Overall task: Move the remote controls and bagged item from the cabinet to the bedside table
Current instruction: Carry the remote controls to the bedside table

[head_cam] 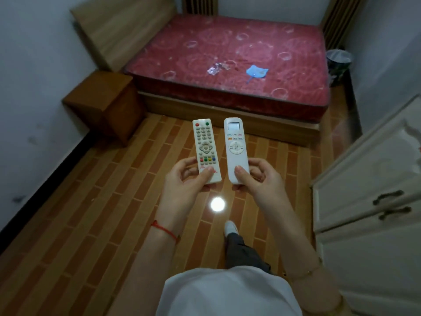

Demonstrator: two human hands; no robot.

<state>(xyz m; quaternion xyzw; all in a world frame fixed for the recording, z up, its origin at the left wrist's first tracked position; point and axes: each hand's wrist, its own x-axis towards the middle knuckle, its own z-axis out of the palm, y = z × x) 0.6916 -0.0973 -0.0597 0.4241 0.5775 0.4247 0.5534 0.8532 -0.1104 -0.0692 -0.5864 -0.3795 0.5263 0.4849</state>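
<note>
— Where were the remotes when we looked down?

— We had one in each hand, out over the tiled floor (109,224). Our left hand (182,179) gripped the many-buttoned TV remote (206,149) by its lower end, thumb on the face and fingers (190,161) curled behind it. Our right hand (255,176) pinched the slimmer remote with the small screen (235,149) the same way. Both sets of fingers were closed on their remotes.

— Why hold them by the tail ends, faces up?

— We judged it left the long bodies free to be laid flat on the bedside table (100,106), which stood ahead and to our left against the bed (227,65). Its worktop looked bare, well apart from our hands.

— And the cabinet?

— The white cabinet (364,190) was on our right, its doors shut and its far side cut off by the frame, so we couldn't see its top.

— The bagged item?

— We couldn't find it for certain. Something crumpled and clear (216,67) lay on the mattress beside a blue fan (256,73); it might have been plastic wrapping, but it was too blurred to tell.

— So what remained?

— By our reckoning, nothing had reached the table yet.
</note>
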